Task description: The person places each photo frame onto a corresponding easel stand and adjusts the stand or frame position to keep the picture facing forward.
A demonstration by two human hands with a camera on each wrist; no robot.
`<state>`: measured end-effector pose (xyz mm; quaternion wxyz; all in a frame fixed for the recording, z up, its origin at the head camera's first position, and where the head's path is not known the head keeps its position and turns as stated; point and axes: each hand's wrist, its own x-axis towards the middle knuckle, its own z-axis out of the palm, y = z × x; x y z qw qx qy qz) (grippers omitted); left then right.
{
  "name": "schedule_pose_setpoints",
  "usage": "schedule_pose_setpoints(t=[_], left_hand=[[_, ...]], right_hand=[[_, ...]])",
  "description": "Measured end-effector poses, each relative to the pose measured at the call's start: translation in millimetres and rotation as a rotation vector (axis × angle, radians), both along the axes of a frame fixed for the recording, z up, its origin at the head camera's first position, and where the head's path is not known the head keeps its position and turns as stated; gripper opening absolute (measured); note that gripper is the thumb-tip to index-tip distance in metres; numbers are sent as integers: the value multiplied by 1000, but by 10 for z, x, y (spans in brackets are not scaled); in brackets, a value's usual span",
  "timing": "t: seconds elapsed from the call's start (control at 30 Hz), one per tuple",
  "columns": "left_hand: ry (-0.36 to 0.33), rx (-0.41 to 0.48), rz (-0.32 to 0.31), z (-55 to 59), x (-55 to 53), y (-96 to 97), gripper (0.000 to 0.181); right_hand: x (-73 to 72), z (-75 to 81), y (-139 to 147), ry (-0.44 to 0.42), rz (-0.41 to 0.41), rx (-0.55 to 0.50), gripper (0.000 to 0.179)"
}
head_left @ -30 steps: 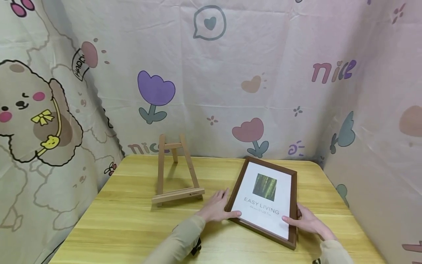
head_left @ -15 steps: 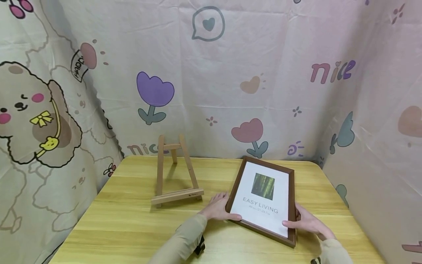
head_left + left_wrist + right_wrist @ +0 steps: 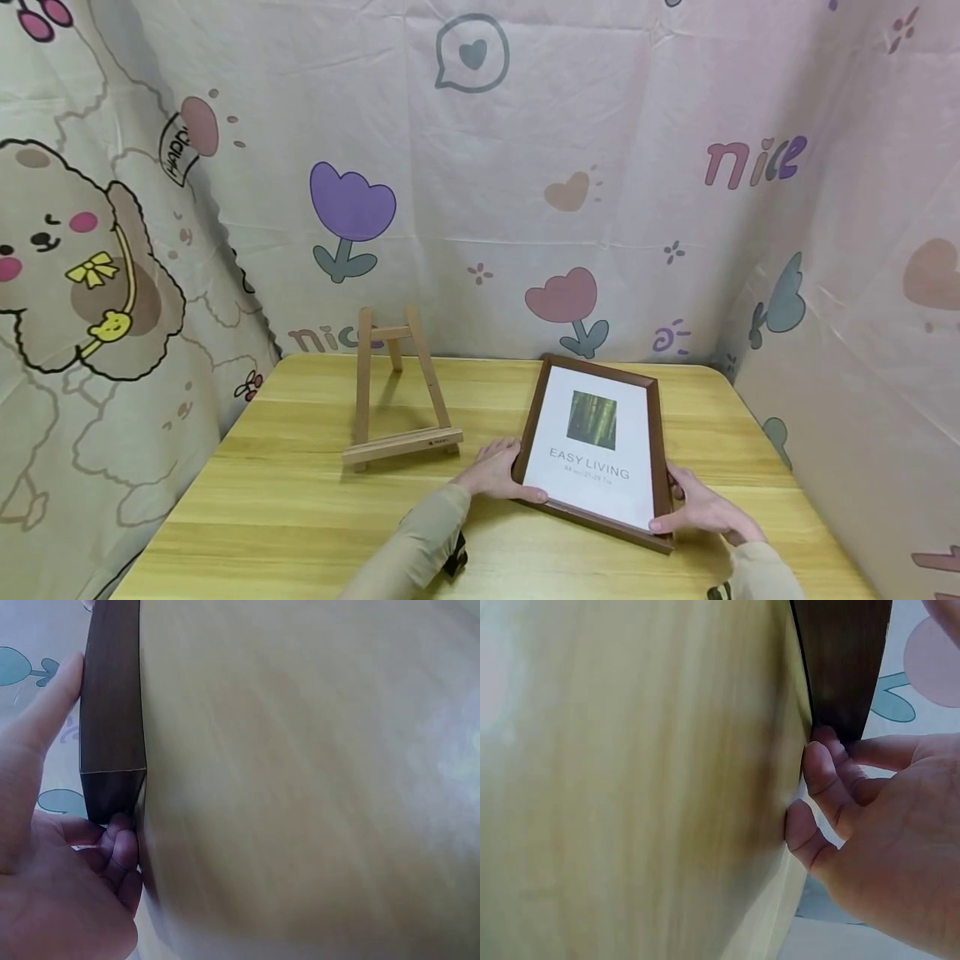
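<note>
Gripping a brown picture frame from both sides, a person holds it at the right half of the wooden table, its face up and its near edge slanting down toward the right. The left hand has its thumb over the lower left corner; in the left wrist view its other fingers bend in below the frame's corner, close to the tabletop. The right hand grips the lower right side, thumb on the front, with bent fingers at the frame's edge in the right wrist view. Whether the lower edge is lifted cannot be told. Inside the frame, a white sheet bears a dark green picture above the words "EASY LIVING". To the left, apart from the frame and beyond the left hand, a small wooden easel stands upright on the table. A pale cloth printed with tulips and hearts hangs behind.
</note>
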<state>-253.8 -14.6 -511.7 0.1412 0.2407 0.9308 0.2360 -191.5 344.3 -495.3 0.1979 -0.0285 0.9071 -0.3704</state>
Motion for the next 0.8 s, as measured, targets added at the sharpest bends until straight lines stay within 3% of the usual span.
schedule_pose_setpoints(t=[0.37,0.6,0.8], left_hand=[[-28,45,-1,-3,-25,-13,107],[-45,73,-1,-28,-30,-20,106],[-44,103,2,-21,-15,-26,106]], right_hand=[[3,7,-37,55,16,44,123],[10,11,-7,-14,42,20,130],[16,8,-2,-18,80,13,136]])
